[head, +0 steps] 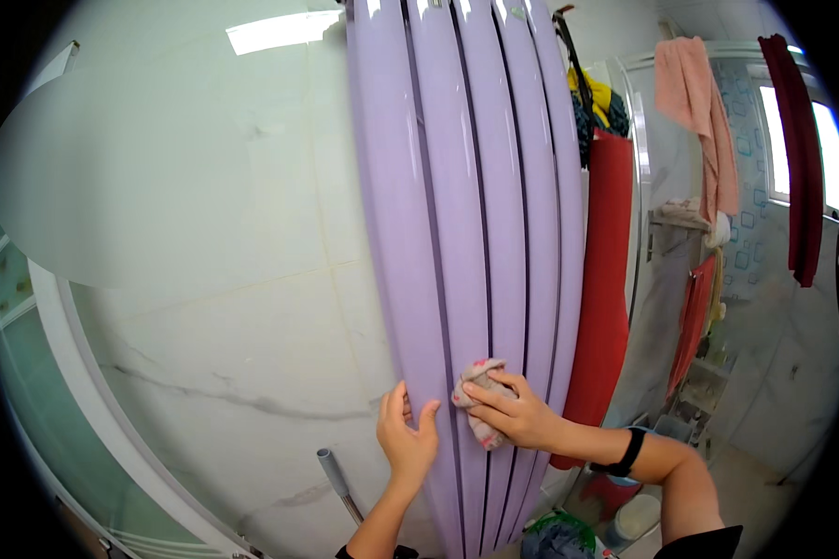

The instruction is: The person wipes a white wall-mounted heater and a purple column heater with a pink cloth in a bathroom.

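Observation:
A tall lilac column radiator (419, 209) with glossy vertical tubes stands before me against a pale tiled wall. My left hand (407, 433) is at the edge of its leftmost tube, with the thumb on the front and the fingers around the outer side. In my right hand (521, 416) is a bunched cloth (477, 398), whitish with pink patches. The fingers press this cloth against the front of the middle tubes. Part of the cloth hangs below the hand, and the palm side is hidden.
Right of the radiator hangs a long red sheet (605, 279). A grey-tipped metal pole (332, 468) leans at the lower left. Beneath are a green basket (580, 527) and a white bucket (633, 520). A pink towel (699, 105) hangs farther right.

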Action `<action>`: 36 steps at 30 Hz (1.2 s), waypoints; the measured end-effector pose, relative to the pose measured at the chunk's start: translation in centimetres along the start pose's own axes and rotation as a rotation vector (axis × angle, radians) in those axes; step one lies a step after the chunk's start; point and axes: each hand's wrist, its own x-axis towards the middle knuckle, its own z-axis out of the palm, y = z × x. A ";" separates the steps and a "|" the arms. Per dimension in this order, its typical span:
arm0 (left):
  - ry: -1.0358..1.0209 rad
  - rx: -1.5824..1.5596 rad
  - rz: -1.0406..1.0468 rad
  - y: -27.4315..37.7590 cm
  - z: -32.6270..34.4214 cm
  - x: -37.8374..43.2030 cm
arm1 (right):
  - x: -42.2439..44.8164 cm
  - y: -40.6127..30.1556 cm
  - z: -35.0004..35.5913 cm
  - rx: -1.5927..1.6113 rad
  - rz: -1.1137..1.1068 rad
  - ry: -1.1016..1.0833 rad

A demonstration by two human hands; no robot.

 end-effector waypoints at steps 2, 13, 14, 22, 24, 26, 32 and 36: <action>-0.014 0.035 -0.002 -0.1 -0.1 -0.1 | 0.7 1.2 -1.3 0.087 -0.087 -0.100; -0.031 -0.005 -0.037 -0.5 -0.4 -0.3 | 32.9 12.8 -14.5 -0.292 -0.084 0.479; -0.066 -0.003 -0.051 -0.4 -0.5 -0.4 | 33.8 13.1 -13.9 -0.294 0.062 0.466; -0.066 0.013 -0.013 -0.5 -0.5 -0.6 | 24.8 8.9 -6.1 -0.256 -0.001 0.677; 0.029 0.120 0.022 -0.3 -0.8 -0.7 | 20.1 5.7 -3.8 -0.169 0.036 0.571; -0.004 0.058 0.015 -0.2 -0.1 -0.7 | 14.8 3.3 -2.4 -0.119 0.065 0.432; -0.013 0.010 0.010 -0.8 0.0 -0.4 | 5.0 1.1 1.3 -0.021 -0.112 0.204; -0.041 0.043 0.012 -0.5 0.0 -0.3 | 9.6 4.5 -4.4 0.080 -0.354 0.213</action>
